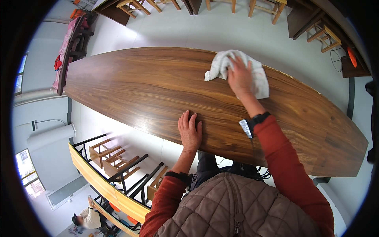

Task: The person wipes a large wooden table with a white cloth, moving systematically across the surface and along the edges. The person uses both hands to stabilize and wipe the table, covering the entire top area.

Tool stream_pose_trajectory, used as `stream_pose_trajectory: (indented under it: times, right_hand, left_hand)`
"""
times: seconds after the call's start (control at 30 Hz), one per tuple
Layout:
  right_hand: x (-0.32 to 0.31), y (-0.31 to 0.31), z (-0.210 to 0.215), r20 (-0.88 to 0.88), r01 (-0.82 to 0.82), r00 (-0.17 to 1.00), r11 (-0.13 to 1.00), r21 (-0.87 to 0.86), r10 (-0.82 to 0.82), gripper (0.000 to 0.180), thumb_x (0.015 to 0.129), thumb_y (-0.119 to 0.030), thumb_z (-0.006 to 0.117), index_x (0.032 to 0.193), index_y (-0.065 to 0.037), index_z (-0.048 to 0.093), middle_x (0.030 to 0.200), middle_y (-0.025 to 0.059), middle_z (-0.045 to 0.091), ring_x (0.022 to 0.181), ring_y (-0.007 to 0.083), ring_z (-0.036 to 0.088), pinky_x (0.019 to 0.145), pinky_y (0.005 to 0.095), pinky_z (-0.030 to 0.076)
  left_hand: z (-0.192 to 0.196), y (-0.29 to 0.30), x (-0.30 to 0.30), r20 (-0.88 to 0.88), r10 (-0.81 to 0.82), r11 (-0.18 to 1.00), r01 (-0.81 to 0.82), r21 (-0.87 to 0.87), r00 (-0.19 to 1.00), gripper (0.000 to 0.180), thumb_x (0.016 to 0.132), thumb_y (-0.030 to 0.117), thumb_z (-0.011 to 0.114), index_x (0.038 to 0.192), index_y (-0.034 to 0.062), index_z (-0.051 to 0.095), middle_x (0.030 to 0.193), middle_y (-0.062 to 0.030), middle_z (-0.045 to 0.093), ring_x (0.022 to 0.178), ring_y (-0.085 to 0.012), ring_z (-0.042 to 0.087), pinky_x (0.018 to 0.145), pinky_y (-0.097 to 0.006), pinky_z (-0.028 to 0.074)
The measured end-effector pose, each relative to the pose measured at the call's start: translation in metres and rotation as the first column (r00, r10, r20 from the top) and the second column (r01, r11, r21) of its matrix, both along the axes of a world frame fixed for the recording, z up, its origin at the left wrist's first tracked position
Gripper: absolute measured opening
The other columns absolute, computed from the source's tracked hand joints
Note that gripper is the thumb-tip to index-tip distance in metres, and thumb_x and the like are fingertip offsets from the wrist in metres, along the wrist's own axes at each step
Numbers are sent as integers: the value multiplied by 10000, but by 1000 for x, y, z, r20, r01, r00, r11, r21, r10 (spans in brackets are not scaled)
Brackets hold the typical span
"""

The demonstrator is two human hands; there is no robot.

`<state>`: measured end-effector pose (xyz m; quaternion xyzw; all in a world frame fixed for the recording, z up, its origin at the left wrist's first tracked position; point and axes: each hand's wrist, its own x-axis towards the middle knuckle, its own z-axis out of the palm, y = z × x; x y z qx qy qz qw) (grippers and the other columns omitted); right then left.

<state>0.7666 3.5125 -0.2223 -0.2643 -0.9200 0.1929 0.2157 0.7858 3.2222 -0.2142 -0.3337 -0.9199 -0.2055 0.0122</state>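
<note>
A long brown wood-grain tabletop stretches across the view in front of me. At its far edge, right of the middle, lies a crumpled white cloth. My right hand is on the cloth, its fingers curled into the folds and slightly blurred. Part of the cloth bunches up around those fingers. My left hand rests on the tabletop near the close edge, fingers stretched out and holding nothing. Beside my right wrist, a small silver-and-white piece with a thin dark cord shows against the wood.
Wooden stools stand on the pale floor beyond the far edge. More stools and a light-wood table with black legs are at the lower left, where another person sits. A pink-covered bench is at the far left.
</note>
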Motion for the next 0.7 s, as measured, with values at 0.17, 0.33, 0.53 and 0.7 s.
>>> stream_pose_trajectory:
  times: [0.17, 0.33, 0.53, 0.7]
  right_hand:
    - [-78, -75, 7, 97, -196, 977, 979, 61, 190, 500, 909, -356, 563, 1363, -150, 525, 1439, 66, 479, 1368, 250, 372, 1120, 576, 210]
    - [-49, -98, -2, 12, -319, 948, 946, 49, 319, 481, 875, -301, 620, 1337, -179, 565, 1432, 62, 485, 1331, 258, 432, 1150, 499, 230]
    - [50, 5, -3, 184, 303, 927, 941, 150, -328, 457, 951, -308, 540, 1370, -127, 524, 1417, 133, 499, 1327, 290, 441, 1129, 524, 261]
    - [-16, -15, -20, 230, 455, 832, 858, 240, -505, 496, 983, -387, 455, 1410, -136, 486, 1480, 114, 441, 1383, 289, 379, 1124, 585, 235]
  left_hand:
    - [5, 1, 0, 50, -15, 1000, 15, 14, 999, 455, 878, 207, 650, 1284, 59, 507, 1430, -189, 417, 1339, -393, 365, 1135, -530, 261]
    - [17, -12, -16, 128, -148, 989, 143, 46, 981, 428, 880, 184, 655, 1275, 74, 532, 1405, -186, 446, 1294, -384, 419, 1101, -500, 321]
    - [31, -79, -86, 389, -158, 940, 17, 342, 908, 191, 935, 108, 599, 1111, 48, 646, 1182, -156, 617, 1089, -325, 601, 932, -383, 488]
    - [34, -115, -113, 479, -82, 920, -118, 374, 874, 170, 990, 126, 548, 1065, 26, 663, 1096, -147, 645, 1015, -289, 629, 888, -339, 494]
